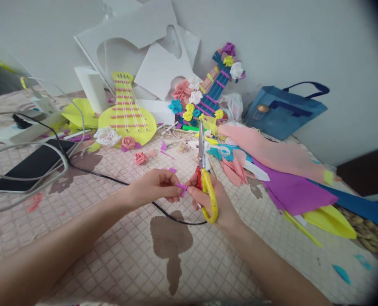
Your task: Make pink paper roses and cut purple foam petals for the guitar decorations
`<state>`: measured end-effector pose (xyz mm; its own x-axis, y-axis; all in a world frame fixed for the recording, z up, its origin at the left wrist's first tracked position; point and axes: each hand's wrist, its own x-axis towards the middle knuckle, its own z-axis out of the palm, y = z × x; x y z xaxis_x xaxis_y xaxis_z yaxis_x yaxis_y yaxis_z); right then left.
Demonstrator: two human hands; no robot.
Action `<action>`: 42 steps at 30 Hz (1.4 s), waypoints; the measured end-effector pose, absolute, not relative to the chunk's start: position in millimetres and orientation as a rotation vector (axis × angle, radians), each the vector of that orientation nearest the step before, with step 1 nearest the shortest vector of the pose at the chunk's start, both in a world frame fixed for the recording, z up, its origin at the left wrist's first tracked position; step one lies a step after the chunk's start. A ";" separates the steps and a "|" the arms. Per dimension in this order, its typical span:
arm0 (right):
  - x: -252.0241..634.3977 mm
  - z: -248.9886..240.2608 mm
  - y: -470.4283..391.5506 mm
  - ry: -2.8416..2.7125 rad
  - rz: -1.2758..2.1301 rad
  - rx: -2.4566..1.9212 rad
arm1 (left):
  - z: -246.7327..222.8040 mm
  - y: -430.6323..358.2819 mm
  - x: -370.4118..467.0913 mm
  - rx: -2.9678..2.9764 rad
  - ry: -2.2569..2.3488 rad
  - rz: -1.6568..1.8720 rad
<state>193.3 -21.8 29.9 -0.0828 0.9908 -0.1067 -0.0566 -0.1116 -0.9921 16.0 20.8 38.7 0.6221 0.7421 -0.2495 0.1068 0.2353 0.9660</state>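
Note:
My left hand (158, 185) pinches a small piece of purple paper (181, 189) above the middle of the tiled tabletop. Close beside it on the right, my right hand (216, 197) holds scissors (202, 148) with yellow and red handles, blades pointing away from me. The fingertips of my right hand also meet the right edge of the purple piece. Beyond the hands, a pink paper rose (140, 158) lies on the table. A yellow guitar shape (128, 119) with white strings leans at the back, and a blue guitar (211, 100) with paper flowers stands right of it.
A black cable (102, 174) runs across the table under my hands. At left lie a dark tablet (32, 165) and a power strip (19, 129). Pink, purple (295, 191) and yellow paper sheets spread at right, before a blue bag (282, 112). White cut boards (163, 70) lean on the wall.

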 end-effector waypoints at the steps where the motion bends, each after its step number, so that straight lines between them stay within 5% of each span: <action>1: 193.4 29.5 -22.0 -1.169 1.379 -1.203 | 38.4 21.0 16.0 1.284 0.824 0.507; 42: 191.0 23.9 -20.6 -1.234 1.184 -1.322 | 30.5 15.2 22.1 1.254 0.833 0.627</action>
